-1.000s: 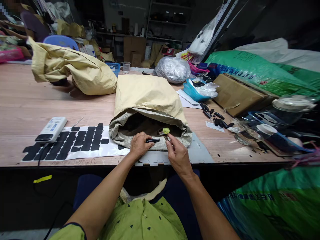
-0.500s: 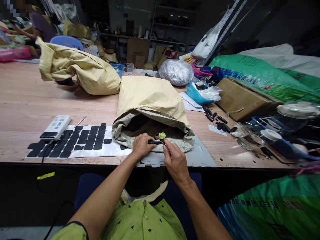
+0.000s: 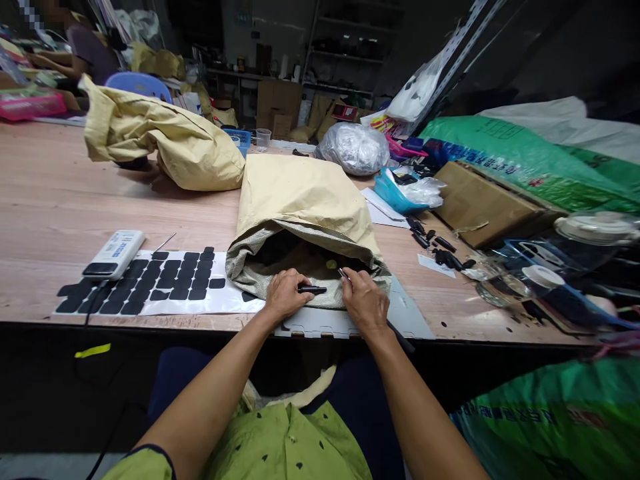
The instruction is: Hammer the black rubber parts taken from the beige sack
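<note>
A beige sack (image 3: 305,190) lies on the wooden table with its grey-lined mouth facing me. My left hand (image 3: 287,293) rests at the lower lip of the mouth, fingers closed on a short black rod (image 3: 313,289). To its right, my right hand (image 3: 365,299) grips a slim dark tool (image 3: 401,337) whose metal tip shows at the fingers and whose long end sticks out behind the wrist. Between the hands, a small yellow-green round piece (image 3: 331,265) shows inside the sack mouth. What lies deeper in the sack is dark.
A sheet of black stickers (image 3: 183,277) and a white device (image 3: 114,255) lie left. Behind them is another beige sack (image 3: 195,150). Black parts (image 3: 445,257), a cardboard box (image 3: 487,200) and clear jars (image 3: 597,233) stand right. A person (image 3: 90,50) sits far left.
My right hand has moved right, away from the black rod and my left hand. The yellow-green piece has left the rod's end and is now in the sack mouth.
</note>
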A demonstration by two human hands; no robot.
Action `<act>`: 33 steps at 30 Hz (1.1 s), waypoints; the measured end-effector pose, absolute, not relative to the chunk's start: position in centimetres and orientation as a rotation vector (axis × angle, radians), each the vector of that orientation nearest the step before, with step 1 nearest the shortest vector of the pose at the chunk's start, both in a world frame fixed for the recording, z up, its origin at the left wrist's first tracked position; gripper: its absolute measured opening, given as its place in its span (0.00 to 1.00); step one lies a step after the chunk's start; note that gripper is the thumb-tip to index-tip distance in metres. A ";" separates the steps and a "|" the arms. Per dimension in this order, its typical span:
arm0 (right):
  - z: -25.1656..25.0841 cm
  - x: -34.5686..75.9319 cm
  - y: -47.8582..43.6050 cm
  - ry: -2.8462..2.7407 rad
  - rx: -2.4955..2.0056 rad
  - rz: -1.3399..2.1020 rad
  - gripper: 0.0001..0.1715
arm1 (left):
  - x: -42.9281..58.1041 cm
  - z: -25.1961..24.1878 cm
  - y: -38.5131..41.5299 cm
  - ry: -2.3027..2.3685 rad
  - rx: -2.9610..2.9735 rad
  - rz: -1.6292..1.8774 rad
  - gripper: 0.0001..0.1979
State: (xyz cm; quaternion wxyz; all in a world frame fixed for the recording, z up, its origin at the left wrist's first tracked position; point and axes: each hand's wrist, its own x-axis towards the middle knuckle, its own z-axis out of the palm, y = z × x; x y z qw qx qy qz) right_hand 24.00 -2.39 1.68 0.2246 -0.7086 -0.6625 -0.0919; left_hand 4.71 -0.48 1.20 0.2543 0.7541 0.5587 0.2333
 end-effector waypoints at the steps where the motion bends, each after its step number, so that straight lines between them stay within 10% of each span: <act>1: 1.3 24.2 -2.1 -1.859 -1.972 -0.298 0.16 | 4.7 1.2 -0.5 1.508 2.054 0.635 0.12; 33: -0.2 24.1 -1.8 -1.826 -2.041 -0.354 0.11 | 3.0 2.8 -1.5 1.180 2.022 0.651 0.10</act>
